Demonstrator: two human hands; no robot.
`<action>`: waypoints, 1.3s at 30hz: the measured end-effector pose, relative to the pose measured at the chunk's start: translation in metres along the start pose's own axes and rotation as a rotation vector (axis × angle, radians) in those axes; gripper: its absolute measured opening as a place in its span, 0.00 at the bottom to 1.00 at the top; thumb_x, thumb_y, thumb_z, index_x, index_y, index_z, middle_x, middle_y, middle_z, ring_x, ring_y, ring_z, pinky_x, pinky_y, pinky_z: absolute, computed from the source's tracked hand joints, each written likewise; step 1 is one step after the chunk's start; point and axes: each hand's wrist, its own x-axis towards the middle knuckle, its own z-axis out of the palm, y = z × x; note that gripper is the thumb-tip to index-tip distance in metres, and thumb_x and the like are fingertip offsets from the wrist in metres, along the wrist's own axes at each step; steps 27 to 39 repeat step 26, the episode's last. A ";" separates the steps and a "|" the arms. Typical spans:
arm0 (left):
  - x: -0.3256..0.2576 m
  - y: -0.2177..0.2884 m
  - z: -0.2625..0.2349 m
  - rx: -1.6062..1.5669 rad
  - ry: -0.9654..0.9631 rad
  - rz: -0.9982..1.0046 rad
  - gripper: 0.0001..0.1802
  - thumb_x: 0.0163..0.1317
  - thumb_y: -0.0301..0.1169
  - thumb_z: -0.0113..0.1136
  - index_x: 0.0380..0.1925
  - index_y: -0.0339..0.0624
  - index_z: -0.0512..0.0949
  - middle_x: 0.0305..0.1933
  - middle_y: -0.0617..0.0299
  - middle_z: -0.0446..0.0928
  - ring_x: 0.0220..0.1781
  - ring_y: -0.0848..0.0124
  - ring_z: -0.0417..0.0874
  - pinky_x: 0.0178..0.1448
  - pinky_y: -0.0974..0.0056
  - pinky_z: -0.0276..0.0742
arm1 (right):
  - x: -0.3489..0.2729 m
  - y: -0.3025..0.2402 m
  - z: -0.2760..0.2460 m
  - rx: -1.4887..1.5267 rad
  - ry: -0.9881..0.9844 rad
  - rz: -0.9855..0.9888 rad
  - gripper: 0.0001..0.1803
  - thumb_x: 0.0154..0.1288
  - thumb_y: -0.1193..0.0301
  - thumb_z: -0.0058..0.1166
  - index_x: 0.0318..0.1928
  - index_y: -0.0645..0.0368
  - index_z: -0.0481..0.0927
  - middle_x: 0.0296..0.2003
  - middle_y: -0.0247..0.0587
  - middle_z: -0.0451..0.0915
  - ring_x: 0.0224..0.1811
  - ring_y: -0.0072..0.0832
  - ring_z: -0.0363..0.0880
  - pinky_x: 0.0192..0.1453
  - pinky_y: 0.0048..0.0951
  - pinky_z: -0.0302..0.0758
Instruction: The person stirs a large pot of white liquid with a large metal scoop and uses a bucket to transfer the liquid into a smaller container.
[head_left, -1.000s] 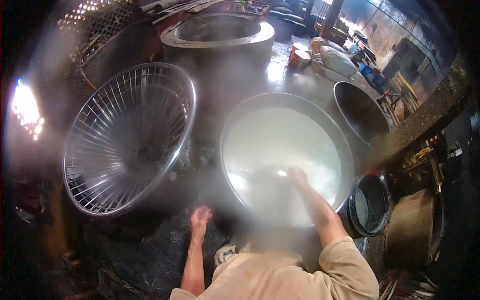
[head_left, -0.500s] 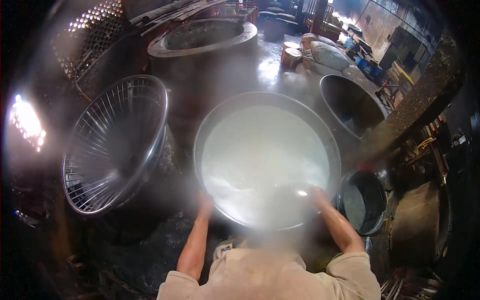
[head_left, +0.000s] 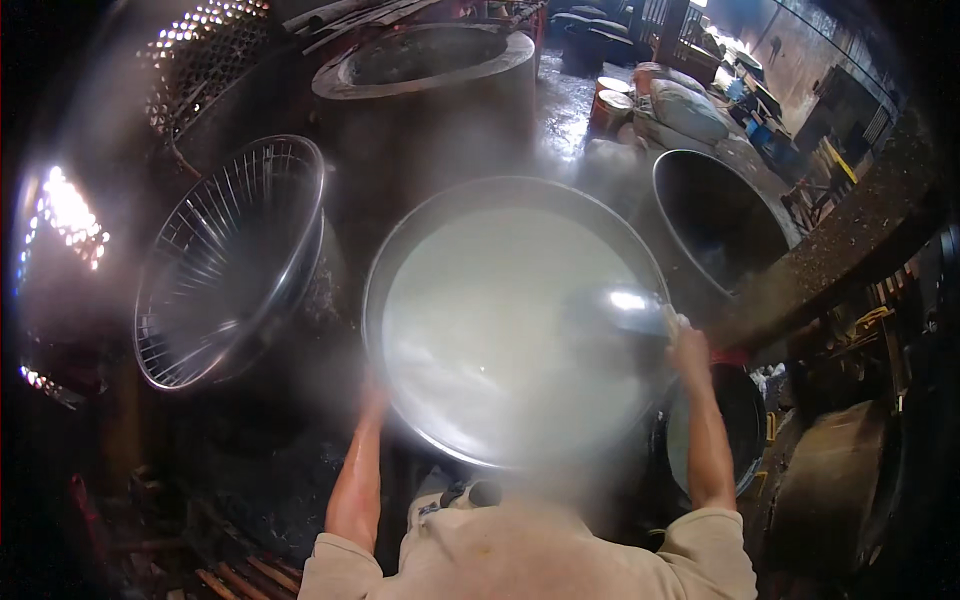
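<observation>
A large round metal vat [head_left: 515,188], filled with pale milky liquid [head_left: 500,300], stands in front of me. My right hand [head_left: 688,348] is closed round the short handle of a shiny metal scoop [head_left: 628,308] at the vat's right side. The scoop's rounded bowl is over the liquid; haze hides whether it touches the surface. At the left rim, my left hand [head_left: 373,392] is against the outside of the vat. Steam blurs its fingers, so their grip does not show.
On the left a slatted metal basket [head_left: 315,200] leans tilted. A dark tub [head_left: 715,215] stands at the right, and a black bucket [head_left: 755,430] sits near my right forearm. Behind is a round concrete well [head_left: 430,110]. A thick beam [head_left: 840,255] slants across the right. Sacks [head_left: 690,110] lie farther back.
My right hand has moved outward and away from me along the vat's right side, with the scoop. The view has shifted slightly; my left hand stays at the left rim.
</observation>
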 end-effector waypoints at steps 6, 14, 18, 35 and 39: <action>0.043 -0.048 0.015 0.066 0.202 0.153 0.29 0.57 0.36 0.45 0.57 0.36 0.53 0.51 0.43 0.66 0.51 0.57 0.69 0.54 0.60 0.63 | 0.047 0.012 0.109 -0.032 -0.055 0.109 0.15 0.44 0.73 0.49 0.37 0.64 0.72 0.32 0.57 0.74 0.38 0.46 0.74 0.43 0.42 0.70; 0.051 -0.058 0.023 0.016 0.199 0.228 0.27 0.57 0.34 0.44 0.56 0.33 0.55 0.53 0.42 0.63 0.56 0.55 0.65 0.58 0.59 0.59 | 0.006 0.001 0.191 0.226 -0.251 0.146 0.18 0.43 0.71 0.52 0.38 0.64 0.71 0.38 0.53 0.74 0.41 0.45 0.73 0.45 0.39 0.71; 0.053 -0.070 0.014 0.201 0.292 0.309 0.21 0.57 0.30 0.43 0.51 0.34 0.63 0.50 0.44 0.66 0.53 0.56 0.67 0.55 0.58 0.62 | -0.022 -0.026 0.242 0.404 -0.122 -0.054 0.18 0.43 0.70 0.51 0.38 0.64 0.71 0.37 0.54 0.74 0.38 0.47 0.74 0.44 0.39 0.72; 0.038 -0.049 -0.023 -0.071 0.059 0.082 0.32 0.48 0.32 0.56 0.54 0.36 0.58 0.55 0.44 0.61 0.57 0.54 0.61 0.59 0.57 0.57 | -0.104 -0.179 0.211 0.155 -0.333 0.075 0.18 0.44 0.71 0.47 0.39 0.65 0.70 0.35 0.59 0.74 0.38 0.50 0.74 0.44 0.41 0.71; 0.038 -0.049 -0.023 -0.071 0.059 0.082 0.32 0.48 0.32 0.56 0.54 0.36 0.58 0.55 0.44 0.61 0.57 0.54 0.61 0.59 0.57 0.57 | -0.104 -0.179 0.211 0.155 -0.333 0.075 0.18 0.44 0.71 0.47 0.39 0.65 0.70 0.35 0.59 0.74 0.38 0.50 0.74 0.44 0.41 0.71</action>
